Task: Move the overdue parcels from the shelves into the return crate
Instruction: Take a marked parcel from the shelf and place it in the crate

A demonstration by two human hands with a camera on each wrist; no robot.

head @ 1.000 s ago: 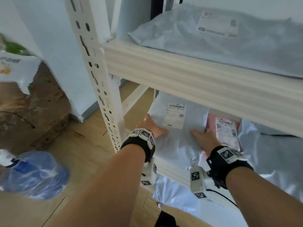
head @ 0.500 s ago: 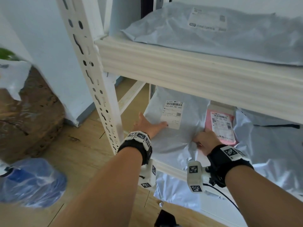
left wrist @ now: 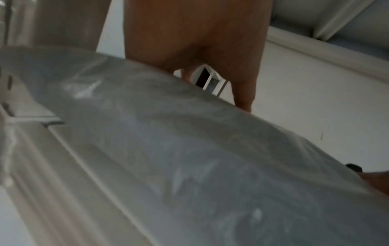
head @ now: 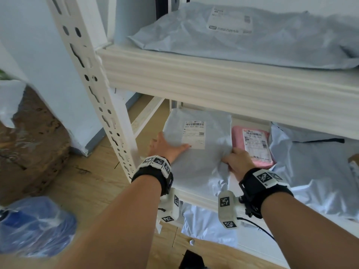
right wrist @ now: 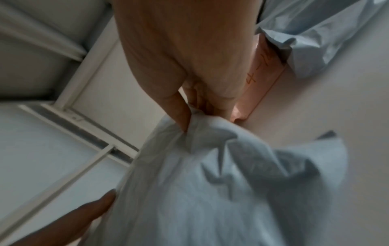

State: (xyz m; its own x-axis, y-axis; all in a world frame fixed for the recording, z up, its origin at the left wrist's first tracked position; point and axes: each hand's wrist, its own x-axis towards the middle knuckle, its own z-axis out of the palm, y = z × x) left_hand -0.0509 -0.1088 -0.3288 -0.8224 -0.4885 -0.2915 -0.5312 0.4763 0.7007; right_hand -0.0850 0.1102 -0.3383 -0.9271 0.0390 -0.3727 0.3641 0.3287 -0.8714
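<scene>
Both arms reach under upper shelf to grey parcel on middle shelf. Left hand flat on parcel's left edge, fingers straight. Right hand pinches bunched right edge, fingers curled into plastic. Pink parcel just beside it. Four grey parcels visible, one pink. Grey parcel's label has barcode; digits too small to read surely.
</scene>
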